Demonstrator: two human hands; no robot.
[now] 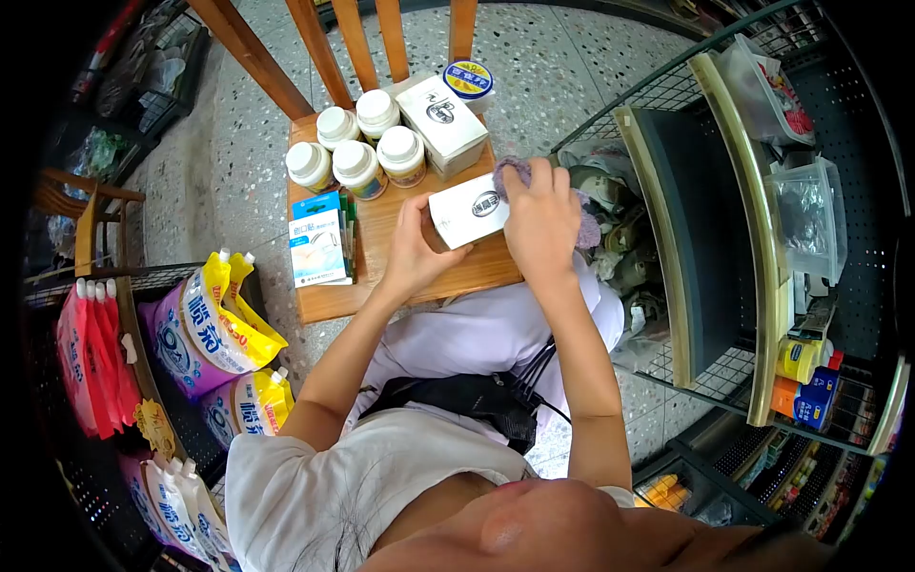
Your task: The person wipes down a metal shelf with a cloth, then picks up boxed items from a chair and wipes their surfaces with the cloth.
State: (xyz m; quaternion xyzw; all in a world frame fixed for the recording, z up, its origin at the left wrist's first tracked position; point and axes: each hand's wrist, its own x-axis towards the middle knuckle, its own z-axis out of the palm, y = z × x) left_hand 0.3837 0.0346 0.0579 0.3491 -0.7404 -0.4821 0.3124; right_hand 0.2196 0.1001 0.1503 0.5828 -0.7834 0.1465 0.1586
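A small white box (467,217) with an oval black print is held over the wooden chair seat (381,294). The thumb and fingers of my left hand (416,252) grip its left end. Bunched in my right hand (543,221) is a purple cloth (513,173), pressed against the box's right end. Behind the held box stands a larger white box (443,124) with similar print. To its left are several white-capped bottles (356,164). Flat packets (317,243) with a blue and white front lie at the seat's left edge.
A round yellow-and-blue tub (469,80) sits at the seat's back, by the chair's wooden slats (355,43). Detergent bags (210,324) fill a rack on the left. Metal shelving (701,238) with clear plastic bins (808,217) rises close on the right.
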